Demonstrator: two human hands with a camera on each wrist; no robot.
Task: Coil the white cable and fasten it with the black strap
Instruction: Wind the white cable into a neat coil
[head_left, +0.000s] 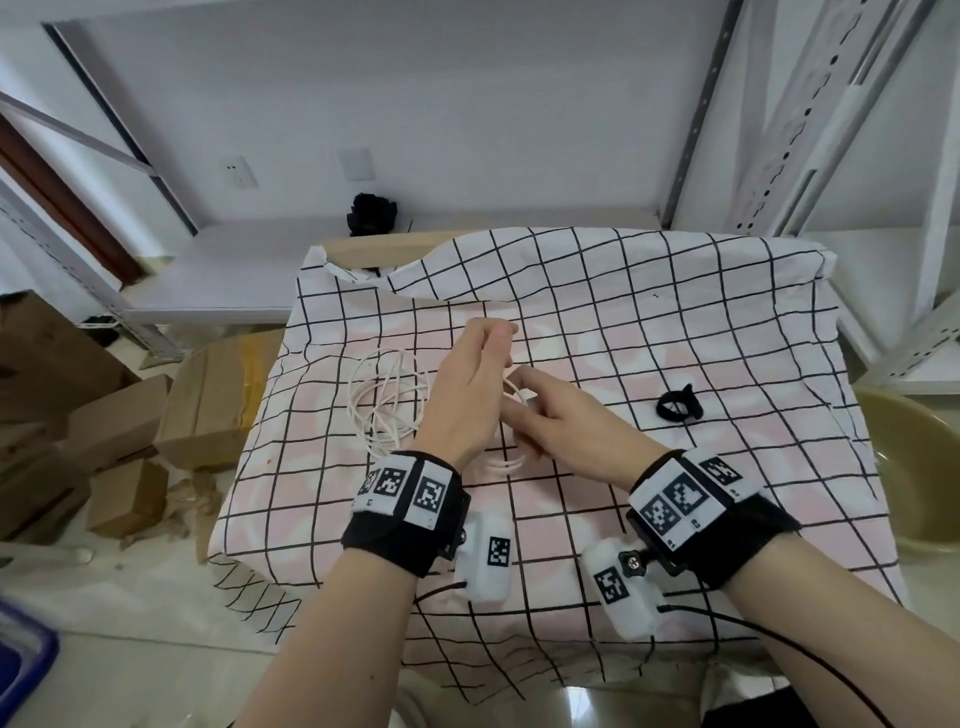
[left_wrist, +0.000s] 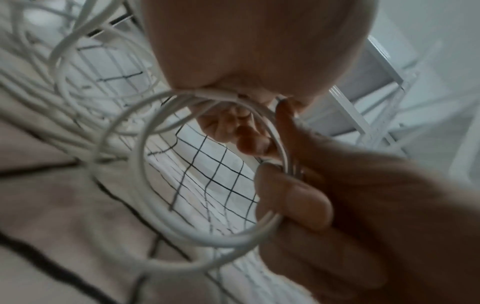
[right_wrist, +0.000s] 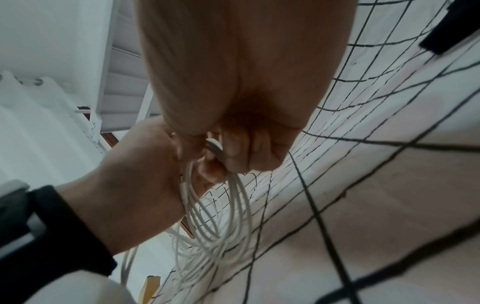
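**White cable gathered into loops over a grid-patterned cloth**

Where the head view is filled at centre, a table (head_left: 363, 247) is seen draped in a wrinkled white and pale pink cloth (head_left: 623, 322) crossed by thin black grid lines. Bare wood is exposed at the table's upper left corner. White metal shelving (head_left: 779, 130) is set against a pale wall at upper right, and brown cardboard boxes (head_left: 104, 415) are stacked on the floor at left. A tan basin (head_left: 909, 457) is partly visible at the right edge.

The white cable (head_left: 389, 410), thin, smooth and round in section, is shown partly spread in loose loops on the cloth left of centre. Several neater rings of it are pinched by the left hand (head_left: 467, 400), with fingers curled round the bundle. The same rings are gripped from the other side by the right hand (head_left: 576, 421). The black strap (head_left: 678, 405), curled into a small loop, lies on the cloth well apart, right of centre.
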